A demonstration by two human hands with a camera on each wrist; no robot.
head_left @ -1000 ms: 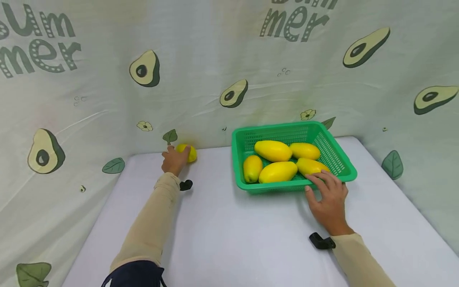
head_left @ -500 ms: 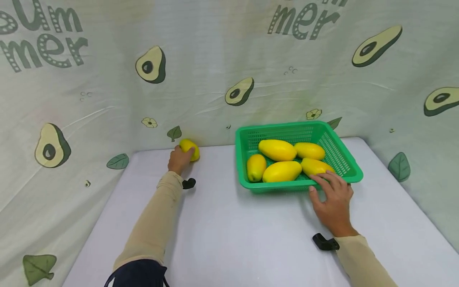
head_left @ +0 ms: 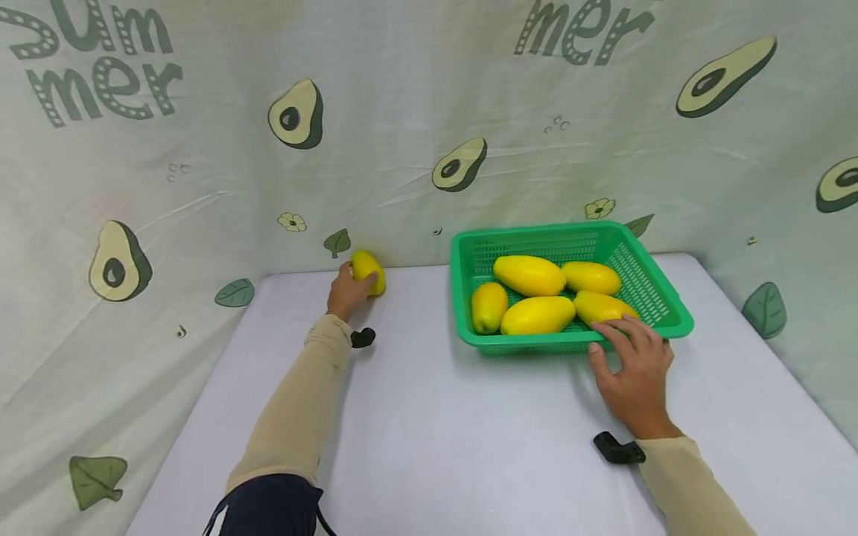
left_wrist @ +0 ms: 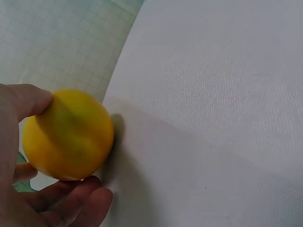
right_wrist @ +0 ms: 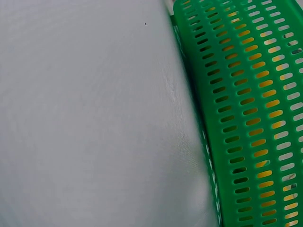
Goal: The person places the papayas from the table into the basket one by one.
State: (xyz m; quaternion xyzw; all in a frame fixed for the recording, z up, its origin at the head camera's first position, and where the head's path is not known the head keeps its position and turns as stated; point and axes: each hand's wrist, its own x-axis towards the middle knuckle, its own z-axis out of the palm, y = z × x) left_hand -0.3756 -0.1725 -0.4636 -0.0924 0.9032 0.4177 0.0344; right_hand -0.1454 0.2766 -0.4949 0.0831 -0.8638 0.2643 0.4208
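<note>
In the head view my left hand (head_left: 350, 292) holds a yellow oblong fruit (head_left: 367, 272) at the table's back edge. The left wrist view shows the fruit (left_wrist: 71, 135) end-on, rounded with a greenish tinge, with the thumb on top and fingers curled beneath it. My right hand (head_left: 633, 376) grips the front rim of a green slotted basket (head_left: 523, 344) near its right corner, fingers over the rim and thumb outside. Close to those fingertips lies a yellow fruit (head_left: 602, 306). The right wrist view shows the basket wall (right_wrist: 227, 142), but not the hand.
Several similar yellow fruits (head_left: 529, 275) lie inside the basket. A white cloth covers the table (head_left: 429, 432). Behind it hangs a pale curtain (head_left: 395, 97) printed with avocados and leaves, reaching down to the table's back edge.
My left hand has closed round the fruit and tilted it more upright. The right hand keeps its place on the basket. The whole head view has shifted slightly.
</note>
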